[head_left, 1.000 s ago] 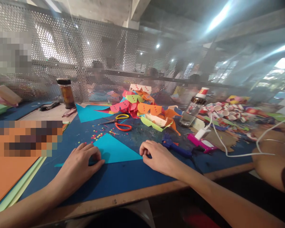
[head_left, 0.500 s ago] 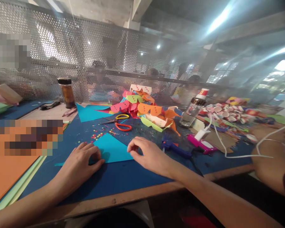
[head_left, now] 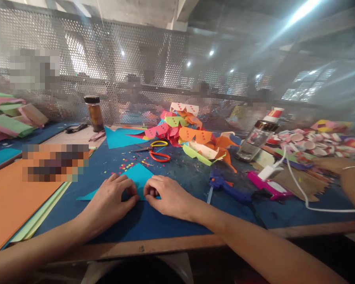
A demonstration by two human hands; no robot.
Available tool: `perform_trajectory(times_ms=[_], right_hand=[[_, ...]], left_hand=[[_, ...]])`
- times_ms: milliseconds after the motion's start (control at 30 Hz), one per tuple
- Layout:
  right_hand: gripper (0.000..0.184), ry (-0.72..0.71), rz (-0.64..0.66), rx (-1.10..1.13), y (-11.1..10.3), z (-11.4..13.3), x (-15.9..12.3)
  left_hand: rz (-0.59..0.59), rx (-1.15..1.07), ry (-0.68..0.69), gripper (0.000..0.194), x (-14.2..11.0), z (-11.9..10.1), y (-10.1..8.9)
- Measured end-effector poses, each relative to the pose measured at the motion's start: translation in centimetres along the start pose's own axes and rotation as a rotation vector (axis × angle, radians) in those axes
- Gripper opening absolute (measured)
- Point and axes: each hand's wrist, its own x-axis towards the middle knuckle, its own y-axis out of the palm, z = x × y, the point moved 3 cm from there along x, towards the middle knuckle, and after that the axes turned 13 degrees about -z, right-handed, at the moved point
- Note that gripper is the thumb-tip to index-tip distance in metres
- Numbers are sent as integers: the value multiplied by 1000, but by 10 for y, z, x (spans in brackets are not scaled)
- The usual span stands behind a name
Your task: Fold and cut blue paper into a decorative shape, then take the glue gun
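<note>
Over the blue table (head_left: 149,229), left hand (head_left: 114,199) and right hand (head_left: 169,197) curl their fingers, perhaps pinching the paper (head_left: 138,173), which could crease if either slips.

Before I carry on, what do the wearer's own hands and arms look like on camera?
The left hand and right hand are ungloved, with no ring, watch or bracelet visible. The left forearm and right forearm are bare, with no sleeves, cables or clear markings in view. Fingernail detail is too small to tell.
</note>
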Motion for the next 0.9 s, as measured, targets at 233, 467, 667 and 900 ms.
perform_trajectory(times_ms=[233,467,667,900], right_hand=[[7,-19,-14,-21,2,-2,-2],[7,-26,-20,-2,3,-2,-2],[7,-23,-21,-2,2,-3,-3],[7,-23,-18,-1,2,-2,-3]], left_hand=[[27,103,-27,14,6,-9,5],[38,132,-60,9,5,-13,2],[49,142,-71,6,1,-13,-2],[31,159,-64,9,-3,-6,-2]])
